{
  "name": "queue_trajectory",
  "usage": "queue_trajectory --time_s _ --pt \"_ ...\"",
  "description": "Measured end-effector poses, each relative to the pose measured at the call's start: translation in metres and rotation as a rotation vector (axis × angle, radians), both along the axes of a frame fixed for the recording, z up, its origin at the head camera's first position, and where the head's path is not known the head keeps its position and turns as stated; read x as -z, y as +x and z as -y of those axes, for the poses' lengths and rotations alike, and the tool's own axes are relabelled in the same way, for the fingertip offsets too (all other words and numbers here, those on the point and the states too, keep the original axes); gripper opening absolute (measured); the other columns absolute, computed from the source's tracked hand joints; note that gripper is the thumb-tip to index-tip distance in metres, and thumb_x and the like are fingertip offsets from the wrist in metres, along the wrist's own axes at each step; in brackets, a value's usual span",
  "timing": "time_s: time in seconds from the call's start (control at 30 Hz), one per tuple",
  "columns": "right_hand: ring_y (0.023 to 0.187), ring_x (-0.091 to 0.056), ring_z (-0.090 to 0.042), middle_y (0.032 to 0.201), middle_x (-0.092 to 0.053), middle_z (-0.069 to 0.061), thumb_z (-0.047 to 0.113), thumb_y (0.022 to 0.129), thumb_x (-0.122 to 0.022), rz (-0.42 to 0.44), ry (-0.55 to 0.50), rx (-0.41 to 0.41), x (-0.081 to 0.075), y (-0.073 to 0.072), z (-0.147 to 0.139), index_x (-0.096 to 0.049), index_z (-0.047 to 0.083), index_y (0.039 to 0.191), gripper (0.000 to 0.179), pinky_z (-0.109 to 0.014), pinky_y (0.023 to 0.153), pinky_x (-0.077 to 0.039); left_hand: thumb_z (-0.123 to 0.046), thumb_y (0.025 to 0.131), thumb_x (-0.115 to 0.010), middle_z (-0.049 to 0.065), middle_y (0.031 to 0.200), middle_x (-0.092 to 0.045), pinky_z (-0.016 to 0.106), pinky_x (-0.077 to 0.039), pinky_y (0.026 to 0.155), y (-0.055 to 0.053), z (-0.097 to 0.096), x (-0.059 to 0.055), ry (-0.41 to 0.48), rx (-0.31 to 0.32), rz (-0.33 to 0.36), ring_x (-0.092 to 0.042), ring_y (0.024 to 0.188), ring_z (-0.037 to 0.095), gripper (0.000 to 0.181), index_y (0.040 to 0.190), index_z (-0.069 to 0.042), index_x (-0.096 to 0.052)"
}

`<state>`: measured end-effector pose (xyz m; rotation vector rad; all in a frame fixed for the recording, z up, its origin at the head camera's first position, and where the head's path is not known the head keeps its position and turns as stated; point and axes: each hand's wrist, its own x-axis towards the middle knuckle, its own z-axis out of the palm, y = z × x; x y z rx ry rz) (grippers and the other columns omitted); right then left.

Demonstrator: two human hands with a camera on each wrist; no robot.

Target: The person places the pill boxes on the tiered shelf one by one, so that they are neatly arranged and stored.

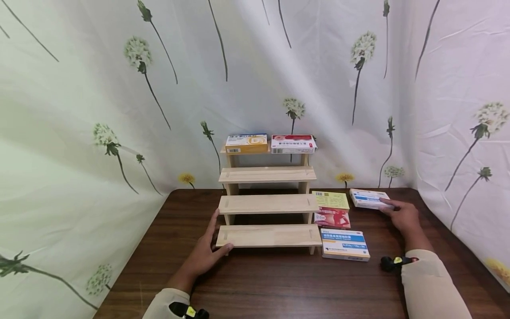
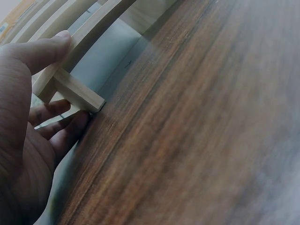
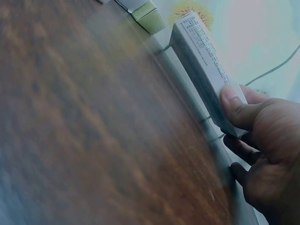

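The fine print on the box (image 1: pixel 366 199) in the right hand (image 1: pixel 404 217) is too small for me to read, and its fingers (image 1: pixel 389 204) hide one end. The wooden stand (image 1: pixel 268 235) is cut off by the left wrist view; the counter (image 1: pixel 287 283) blurs in both wrist views; both sleeves (image 1: pixel 432 281) run off below.

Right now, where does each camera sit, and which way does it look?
Head: on the person's head, looking forward and down at the wooden stand; left hand, right hand and both sleeves show.
Left wrist: on that wrist, looking at the left hand by the stand's corner and along the tabletop.
Right wrist: on that wrist, looking at the right hand holding a box.
Shared: head and left wrist both show the stand; head and right wrist, the held box.
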<state>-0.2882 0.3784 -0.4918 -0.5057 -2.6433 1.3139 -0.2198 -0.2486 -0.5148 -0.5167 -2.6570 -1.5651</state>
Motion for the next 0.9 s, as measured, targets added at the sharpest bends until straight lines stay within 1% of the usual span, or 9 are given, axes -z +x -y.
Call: queue_trajectory --time_s 0.23,0.37,0.5,0.6,0.73,0.83,0.9 --pt "0.159 -0.034 -0.055 0.169 -0.038 -0.032 0.020 0.107 -0.074 -0.024 -0.010 0.023 0.000 -0.001 0.000 -0.061 0.006 0.150 0.048 -0.069 0.129 -0.027 -0.027 0.103 -0.080 0.030 0.169 -0.043 0.049 -0.059 0.102 -0.001 0.000 -0.001 0.005 0.009 -0.009 -0.058 0.144 0.048 0.111 0.176 -0.041 0.002" --pt "0.158 -0.038 -0.053 0.167 -0.043 -0.031 0.019 0.107 -0.074 -0.061 -0.002 0.025 -0.001 -0.002 0.001 -0.063 0.005 0.149 0.046 -0.068 0.127 -0.030 -0.028 0.103 -0.080 0.029 0.169 -0.043 0.053 -0.058 0.104 -0.002 0.000 -0.001 -0.003 0.001 -0.006 -0.058 0.145 0.048 0.111 0.176 -0.041 0.002" --pt "0.155 -0.043 -0.052 0.163 -0.049 -0.031 0.018 0.106 -0.075 -0.104 0.021 0.005 -0.004 -0.002 0.003 -0.065 0.003 0.147 0.045 -0.068 0.124 -0.036 -0.029 0.103 -0.080 0.030 0.169 -0.042 0.057 -0.056 0.107 -0.001 0.000 -0.002 -0.008 -0.004 0.005 -0.056 0.146 0.049 0.111 0.176 -0.041 0.002" --pt "0.155 -0.042 -0.053 0.164 -0.048 -0.030 0.019 0.107 -0.074 -0.107 0.011 -0.012 -0.009 -0.001 0.004 -0.063 0.002 0.148 0.046 -0.069 0.123 -0.037 -0.029 0.102 -0.080 0.030 0.170 -0.042 0.056 -0.056 0.107 -0.001 0.000 -0.002 -0.008 -0.004 0.009 -0.057 0.146 0.049 0.111 0.176 -0.041 0.002" --pt "0.156 -0.042 -0.052 0.167 -0.044 -0.030 0.023 0.108 -0.073 -0.084 -0.021 -0.020 -0.018 -0.001 0.007 -0.061 0.005 0.152 0.049 -0.068 0.122 -0.039 -0.030 0.102 -0.080 0.029 0.170 -0.043 0.053 -0.057 0.105 0.000 -0.001 -0.002 -0.011 -0.004 0.010 -0.057 0.146 0.048 0.111 0.176 -0.042 0.002" --pt "0.148 -0.048 -0.047 0.168 -0.044 -0.029 0.026 0.108 -0.072 -0.078 -0.011 -0.023 -0.023 -0.001 0.010 -0.061 0.007 0.153 0.050 -0.060 0.112 -0.046 -0.029 0.103 -0.080 0.029 0.170 -0.042 0.050 -0.059 0.104 0.000 -0.001 -0.001 -0.007 0.000 0.007 -0.057 0.146 0.048 0.111 0.176 -0.042 0.002" --pt "0.142 -0.049 -0.043 0.168 -0.044 -0.029 0.028 0.108 -0.072 -0.077 -0.005 -0.024 -0.026 0.000 0.012 -0.061 0.008 0.153 0.050 -0.053 0.104 -0.048 -0.028 0.103 -0.080 0.030 0.170 -0.042 0.048 -0.059 0.102 0.000 -0.001 -0.001 -0.001 0.004 0.003 -0.056 0.146 0.049 0.111 0.176 -0.042 0.002"
